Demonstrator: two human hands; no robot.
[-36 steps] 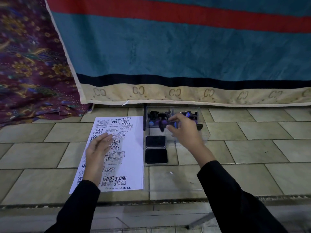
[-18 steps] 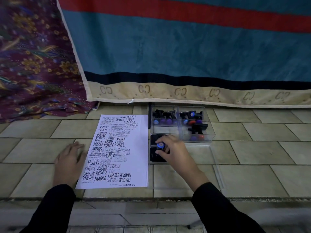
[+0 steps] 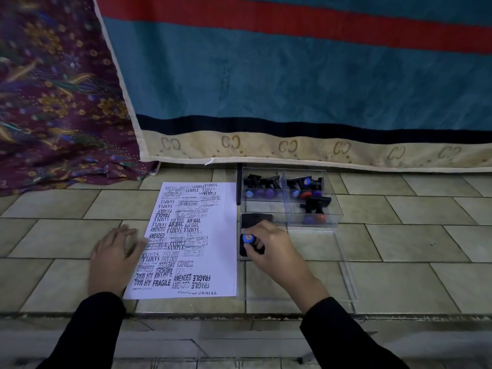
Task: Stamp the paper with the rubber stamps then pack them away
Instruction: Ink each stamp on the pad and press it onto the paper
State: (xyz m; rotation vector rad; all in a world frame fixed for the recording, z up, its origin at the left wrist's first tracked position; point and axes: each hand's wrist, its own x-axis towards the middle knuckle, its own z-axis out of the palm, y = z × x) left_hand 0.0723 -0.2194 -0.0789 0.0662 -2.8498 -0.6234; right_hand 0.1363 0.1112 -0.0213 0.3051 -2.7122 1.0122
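From the head camera we look down on a floor of pale beige tiles. A teal woven blanket with a red stripe and a cream border hangs across the twelve o'clock side, and a purple floral cloth is bunched at ten o'clock.

A white sheet of paper lies flat on the tiles at the centre, crowded with black imprints such as SAMPLE, AIR MAIL, FRAGILE and AMENDED. At its nine o'clock, our left hand rests palm down, fingers spread and straight, with the fingertips at the sheet's left edge.

At three o'clock, just beside the sheet, sits a black ink pad in an opened case. Our right hand is over its near half, pinching a black rubber stamp with a round blue cap between thumb and fingers. The stamp stands upright on the pad, though its base is hidden.

At one o'clock from the pad, a clear plastic compartment box holds the other black-handled stamps, tipped over with blue, purple and red caps showing. A clear plastic lid lies flat at the hand's four o'clock.
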